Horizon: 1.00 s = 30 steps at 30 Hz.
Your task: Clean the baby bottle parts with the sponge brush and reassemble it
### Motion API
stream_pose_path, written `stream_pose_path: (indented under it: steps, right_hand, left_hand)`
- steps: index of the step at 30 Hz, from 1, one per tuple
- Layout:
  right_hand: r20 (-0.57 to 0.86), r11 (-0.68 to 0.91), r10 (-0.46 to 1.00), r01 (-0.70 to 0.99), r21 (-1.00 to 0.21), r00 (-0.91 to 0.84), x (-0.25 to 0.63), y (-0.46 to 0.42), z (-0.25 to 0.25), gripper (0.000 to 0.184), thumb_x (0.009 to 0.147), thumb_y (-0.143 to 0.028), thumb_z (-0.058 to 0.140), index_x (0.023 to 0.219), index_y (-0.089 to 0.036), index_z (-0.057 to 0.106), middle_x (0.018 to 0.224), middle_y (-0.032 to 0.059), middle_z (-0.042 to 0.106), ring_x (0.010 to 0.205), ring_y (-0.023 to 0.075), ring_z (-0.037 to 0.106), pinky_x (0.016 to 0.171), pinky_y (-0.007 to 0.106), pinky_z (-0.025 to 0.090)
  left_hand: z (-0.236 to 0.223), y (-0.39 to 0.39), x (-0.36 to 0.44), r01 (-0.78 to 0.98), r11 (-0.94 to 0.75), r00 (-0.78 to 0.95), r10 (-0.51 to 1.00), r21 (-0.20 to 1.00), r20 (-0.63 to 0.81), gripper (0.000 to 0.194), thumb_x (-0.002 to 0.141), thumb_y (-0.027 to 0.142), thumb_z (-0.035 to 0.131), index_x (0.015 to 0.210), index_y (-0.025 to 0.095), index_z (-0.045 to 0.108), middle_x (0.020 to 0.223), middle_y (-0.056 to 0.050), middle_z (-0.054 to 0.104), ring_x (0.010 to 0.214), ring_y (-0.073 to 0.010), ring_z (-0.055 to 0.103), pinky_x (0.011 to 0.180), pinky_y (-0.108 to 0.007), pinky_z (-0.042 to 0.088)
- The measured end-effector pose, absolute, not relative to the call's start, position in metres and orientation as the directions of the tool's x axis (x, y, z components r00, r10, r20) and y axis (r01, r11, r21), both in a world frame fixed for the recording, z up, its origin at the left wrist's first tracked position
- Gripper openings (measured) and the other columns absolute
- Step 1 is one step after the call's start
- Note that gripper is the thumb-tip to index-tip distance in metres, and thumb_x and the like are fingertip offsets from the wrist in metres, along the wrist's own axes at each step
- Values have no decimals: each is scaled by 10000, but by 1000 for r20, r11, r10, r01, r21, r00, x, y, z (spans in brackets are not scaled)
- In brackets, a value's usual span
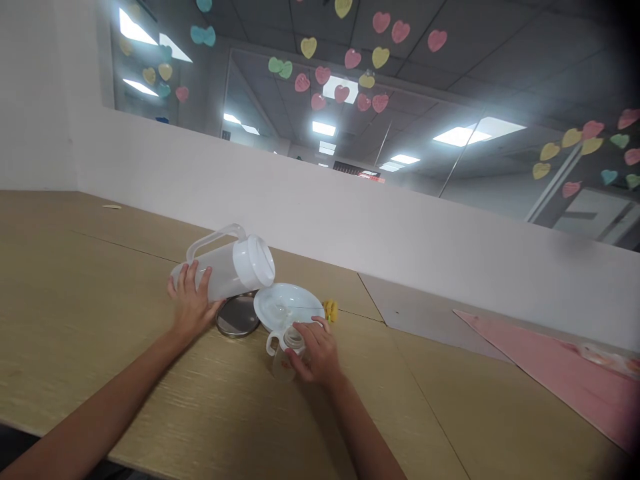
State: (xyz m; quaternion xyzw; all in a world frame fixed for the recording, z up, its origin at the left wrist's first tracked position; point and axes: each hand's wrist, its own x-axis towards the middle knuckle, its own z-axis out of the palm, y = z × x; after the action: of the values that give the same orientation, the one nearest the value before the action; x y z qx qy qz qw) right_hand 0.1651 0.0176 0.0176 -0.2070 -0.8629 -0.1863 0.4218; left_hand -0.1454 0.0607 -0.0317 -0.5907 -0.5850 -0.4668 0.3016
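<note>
In the head view my left hand (191, 303) is closed around the lower body of a translucent white plastic pitcher (220, 270). The pitcher leans over to the right, its white lid (255, 261) near the plate and its handle on top. My right hand (316, 351) grips a small clear bottle (284, 368) with a white side handle, fingers at its round mouth. Just behind the bottle lies a shallow pale plate (305, 300) with something small and clear on it. A round dark metal dish (238, 316) sits below the pitcher, beside the plate.
A small yellow object (331, 311) rests at the plate's right edge. Pink sheeting (565, 373) covers the table's right side, with a crumpled clear wrapper (607, 360) on it. A low white wall (320, 220) bounds the back of the wooden table (225, 413).
</note>
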Motion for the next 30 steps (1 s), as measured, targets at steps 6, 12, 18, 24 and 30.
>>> stream_pose_path:
  steps: [6,12,18,24,30]
  right_hand:
    - [790,840,253,531,106,-558,167,20,15,437,807,-406,518,1169,-162,498,863,77,655,781,213,608,888,468,421]
    - [822,853,254,519,58,-510,171,23,15,441,832,-440,466,1168,-155,483,875,80,641,802,217,604,875,457,407]
    - [820,849,244,523,78,-518,171,22,17,428,825,-430,485,1142,-144,511,859,78,640,801,213,601,886,452,398]
    - [827,840,238,536,88,-510,170,21,18,414,823,-435,486,1126,-154,516,838,73,644,772,212,602,877,461,409]
    - [823,834,228,541,111,-520,169,22,18,407,816,-428,486,1121,-161,511,859,75,656,755,210,607,865,459,416]
  left_hand:
    - [-28,60,-145,964,-225,-63,319,140,946,979,733,527,638,1440,110,106,1445,-277,212,1330,-412,221,1030,-600,203]
    - [-22,53,-138,905,-396,-31,297,153,954,1122,702,467,699,1442,143,-79,1472,-253,151,1363,-373,183,1060,-539,271]
    - [-19,45,-129,908,-414,64,295,67,953,1146,709,394,703,1421,245,-183,1495,-238,35,1364,-406,165,1024,-599,269]
    - [-18,41,-125,863,-504,185,245,-39,952,1032,768,349,628,1421,317,-171,1521,-163,-34,1380,-393,118,1036,-631,213]
    - [-21,41,-122,892,-451,137,341,34,930,1076,766,365,643,1398,316,-227,1506,-192,-34,1377,-400,117,1023,-636,239]
